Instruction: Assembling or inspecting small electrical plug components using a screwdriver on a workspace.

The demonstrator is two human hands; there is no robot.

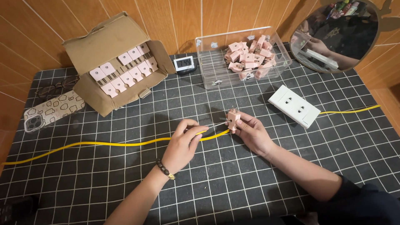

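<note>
- The right hand (pixel 252 132) is closed around a small pink plug adapter (pixel 233 119) and holds it upright, just above the bench (pixel 233 183), which is covered by a dark mat with a white grid.
- The left hand (pixel 183 143) is closed around the handle of a thin screwdriver (pixel 216 124); its metal shaft points to the right and its tip meets the side of the pink plug adapter.
- The handle is mostly hidden in the fingers, so I cannot tell its colour for sure.
- The left wrist wears a bracelet of dark beads (pixel 164 170).
- A yellow cable (pixel 104 144) lies on the bench from the left edge, passes under both hands and continues to the right edge.
- A white double socket (pixel 294 106) lies to the right of the right hand, near it but not touching.
- Behind the hands stands a clear plastic box (pixel 212 62) with a loose pile of the same pink adapters inside.
- To the left of it, an open cardboard box (pixel 100 46) holds pink adapters in tidy rows.
- Between the two boxes stands a small digital clock (pixel 184 63).
- A phone in a patterned case (pixel 52 110) lies at the far left, with a pair of glasses (pixel 56 86) just behind it.
- A round mirror (pixel 333 37) leans against the wooden wall at the top right.
</note>
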